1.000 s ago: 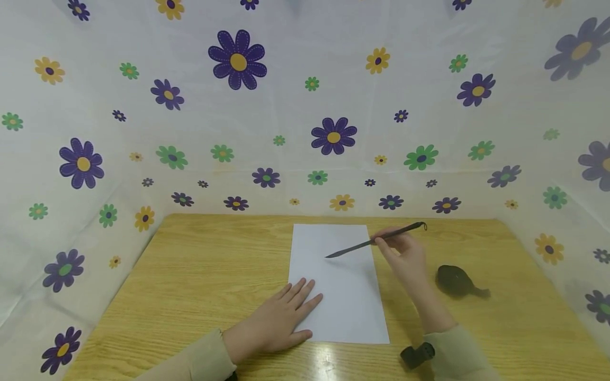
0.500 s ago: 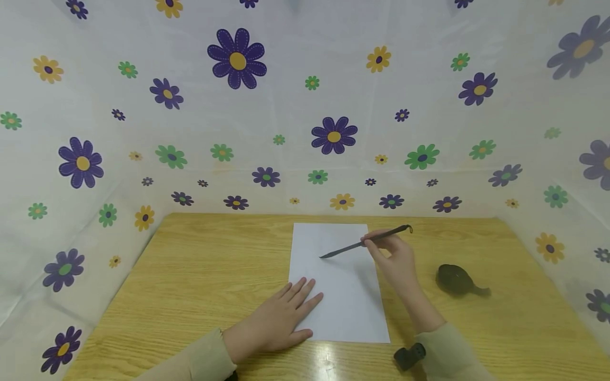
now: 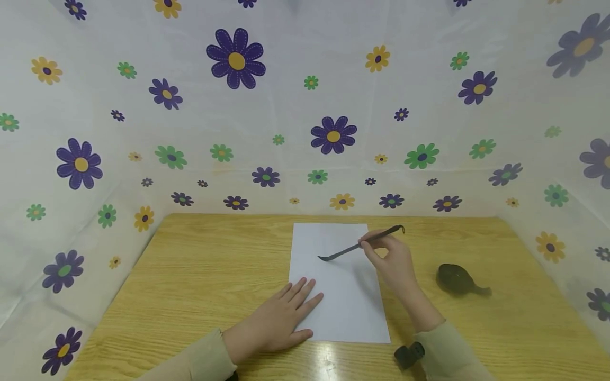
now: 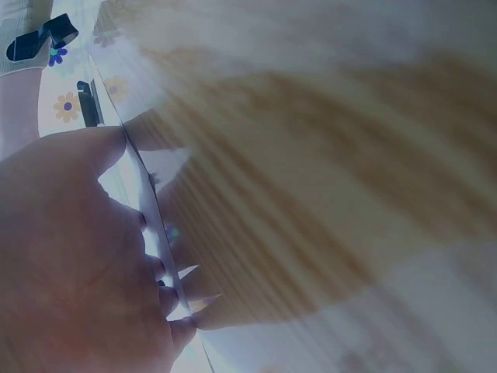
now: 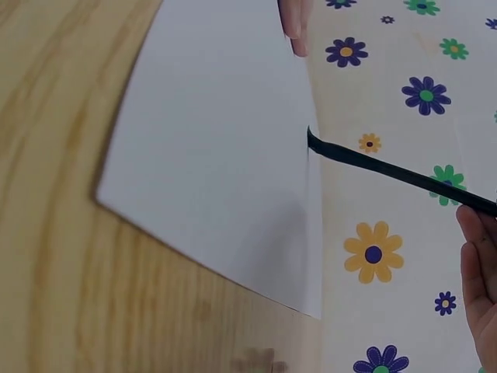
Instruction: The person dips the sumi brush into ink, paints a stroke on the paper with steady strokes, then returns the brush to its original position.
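A dark ink brush [image 3: 352, 247] with a cord loop at its end is pinched by my right hand [image 3: 393, 262]. Its tip bends against the upper middle of a white sheet of paper [image 3: 345, 312], and the right wrist view also shows the bent brush tip [image 5: 312, 140] at the sheet. No mark is plain on the paper. With fingers spread, my left hand [image 3: 278, 321] rests flat on the paper's lower left edge. The left wrist view has that hand [image 4: 70, 241] close up, its fingertips over the sheet.
To the right of the sheet lies a dark, rounded dish-like thing [image 3: 454, 279] with a short tail-like handle. All stands on a wood-grain table [image 3: 214, 259]. A white flower-patterned cloth [image 3: 281, 111] hangs behind and at both sides.
My right hand has moved left with the brush, and the brush tip has come down onto the paper and now bends. The left hand has stayed in place.
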Demonstrator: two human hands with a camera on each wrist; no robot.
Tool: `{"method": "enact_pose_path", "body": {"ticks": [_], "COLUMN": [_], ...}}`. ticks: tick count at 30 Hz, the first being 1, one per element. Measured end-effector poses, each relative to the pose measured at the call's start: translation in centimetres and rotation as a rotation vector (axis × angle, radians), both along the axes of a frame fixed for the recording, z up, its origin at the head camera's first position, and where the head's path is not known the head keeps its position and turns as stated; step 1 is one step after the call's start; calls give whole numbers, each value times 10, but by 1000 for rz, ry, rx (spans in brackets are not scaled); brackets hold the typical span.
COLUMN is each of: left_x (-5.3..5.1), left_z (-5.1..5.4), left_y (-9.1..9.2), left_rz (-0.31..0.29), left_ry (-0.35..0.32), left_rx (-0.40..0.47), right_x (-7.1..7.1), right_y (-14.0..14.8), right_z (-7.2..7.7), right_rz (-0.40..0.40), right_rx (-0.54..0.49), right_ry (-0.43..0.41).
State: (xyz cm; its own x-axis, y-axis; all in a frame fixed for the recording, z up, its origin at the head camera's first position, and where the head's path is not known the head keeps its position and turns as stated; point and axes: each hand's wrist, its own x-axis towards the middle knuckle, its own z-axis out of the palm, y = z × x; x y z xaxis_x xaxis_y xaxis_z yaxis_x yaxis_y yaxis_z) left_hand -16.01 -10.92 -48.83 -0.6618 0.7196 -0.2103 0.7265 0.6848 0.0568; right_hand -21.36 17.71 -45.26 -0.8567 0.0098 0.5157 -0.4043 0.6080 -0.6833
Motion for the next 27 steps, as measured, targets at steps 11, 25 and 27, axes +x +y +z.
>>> {"method": "enact_pose_path", "body": {"ticks": [11,25,27], "left_x": [1,4,4], "left_z": [-5,-12,-13], "left_y": [-1,-4,-4], "left_rz": [-9,-17,-17], "left_ry": [18,30,33], "left_rx": [4,-4,-4], "right_x": [2,9,11], "right_y": [0,14,17], "right_z": [0,-6,-6], "right_rz": [-12,-76,-76], "right_rx": [25,20,2], "right_ry": [1,55,60]}}
